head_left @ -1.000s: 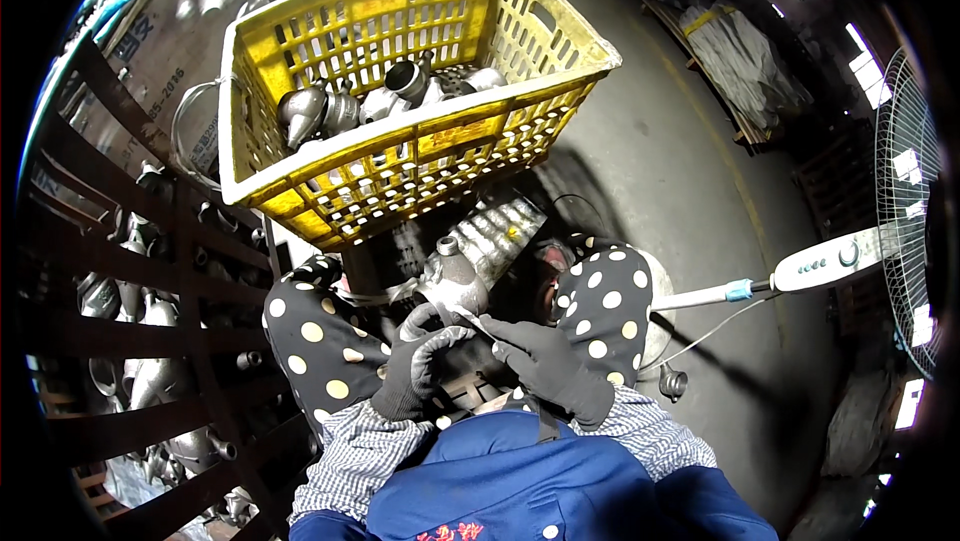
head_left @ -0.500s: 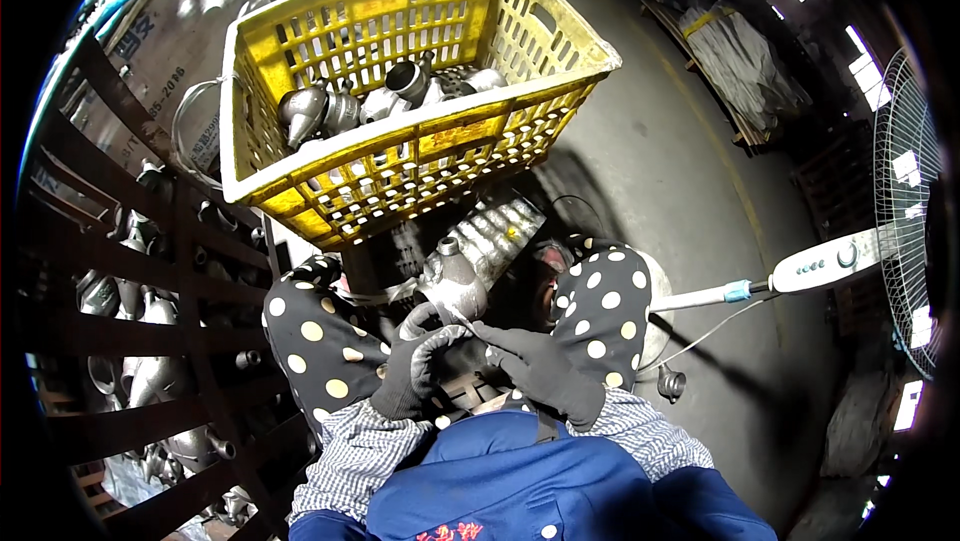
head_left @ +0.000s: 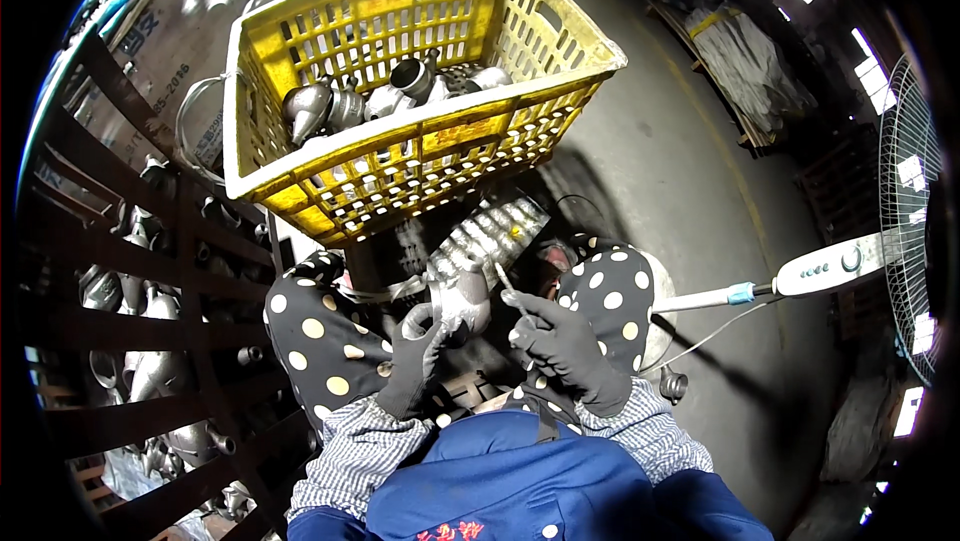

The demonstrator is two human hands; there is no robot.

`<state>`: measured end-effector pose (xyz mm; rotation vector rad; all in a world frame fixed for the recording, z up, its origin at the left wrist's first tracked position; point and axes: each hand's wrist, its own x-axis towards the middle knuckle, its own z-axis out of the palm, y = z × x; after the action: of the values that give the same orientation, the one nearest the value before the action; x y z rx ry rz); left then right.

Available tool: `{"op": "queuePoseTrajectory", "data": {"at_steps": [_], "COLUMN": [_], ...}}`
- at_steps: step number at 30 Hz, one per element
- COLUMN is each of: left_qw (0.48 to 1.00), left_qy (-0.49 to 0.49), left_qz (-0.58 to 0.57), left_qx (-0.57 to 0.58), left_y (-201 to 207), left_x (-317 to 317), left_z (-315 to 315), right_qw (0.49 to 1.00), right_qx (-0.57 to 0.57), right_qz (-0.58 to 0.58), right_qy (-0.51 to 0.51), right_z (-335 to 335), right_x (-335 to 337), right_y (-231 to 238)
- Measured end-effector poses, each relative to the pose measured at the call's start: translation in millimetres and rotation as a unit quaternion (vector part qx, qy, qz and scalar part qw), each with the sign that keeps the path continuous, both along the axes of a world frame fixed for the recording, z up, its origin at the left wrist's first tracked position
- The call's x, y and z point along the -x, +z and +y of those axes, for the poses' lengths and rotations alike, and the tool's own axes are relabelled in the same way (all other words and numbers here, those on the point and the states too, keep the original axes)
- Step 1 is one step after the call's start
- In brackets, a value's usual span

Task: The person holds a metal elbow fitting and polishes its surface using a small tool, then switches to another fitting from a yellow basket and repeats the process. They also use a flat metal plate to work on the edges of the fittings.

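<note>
A grey metal casting (head_left: 464, 299), rounded with a short neck, is held between my knees. My left hand (head_left: 410, 356), in a dark glove, is closed on its near left side, thumb and fingers curled against it. My right hand (head_left: 562, 346), also gloved, grips a thin rod-like tool (head_left: 502, 275) that points up and away beside the casting's right side. The tool's tip is apart from the casting as far as I can see. Behind the casting lies a ridged silvery block (head_left: 495, 231).
A yellow slotted crate (head_left: 450, 141) ahead holds several similar castings (head_left: 345, 109). To the left, a dark slatted rack (head_left: 120, 336) contains more. A fan (head_left: 910, 231) on a pale pole (head_left: 700, 298) stands at right. One loose casting (head_left: 672, 385) lies on the floor.
My right hand has moved right, away from the casting, and turned so the tool now points upward. The left hand stays on the casting, which is tilted slightly differently.
</note>
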<state>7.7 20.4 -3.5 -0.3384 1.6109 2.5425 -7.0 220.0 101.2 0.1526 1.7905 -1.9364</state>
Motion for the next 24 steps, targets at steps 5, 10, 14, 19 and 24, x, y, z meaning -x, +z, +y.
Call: {"op": "queuePoseTrajectory", "data": {"at_steps": [5,10,14,19,24], "left_qw": [0.992,0.991,0.991,0.98,0.975], "left_qy": [0.039,-0.038,-0.112,-0.196,-0.217], "left_qz": [0.016,-0.099,-0.075,-0.03,0.025], "left_qx": [0.119,0.081,-0.002,-0.007,0.05], "left_y": [-1.5,19.0,-1.9,11.5,0.6], "left_x": [0.6,4.4,2.4,0.7,0.4], "left_z": [0.7,1.3,-0.4,-1.3,-3.4], "right_qw": [0.997,0.996,0.996,0.99,0.992], "right_qx": [-0.033,0.02,-0.088,-0.064,-0.071], "right_qz": [-0.042,-0.01,0.031,0.128,0.103], "right_qy": [-0.059,-0.083,0.01,0.014,0.01], "right_z": [13.7,11.7,13.4,14.3,14.3], "right_x": [4.3,15.1,21.7,26.7,27.8], "right_y": [-0.7,-17.3,-31.8,-45.8,-46.9]}}
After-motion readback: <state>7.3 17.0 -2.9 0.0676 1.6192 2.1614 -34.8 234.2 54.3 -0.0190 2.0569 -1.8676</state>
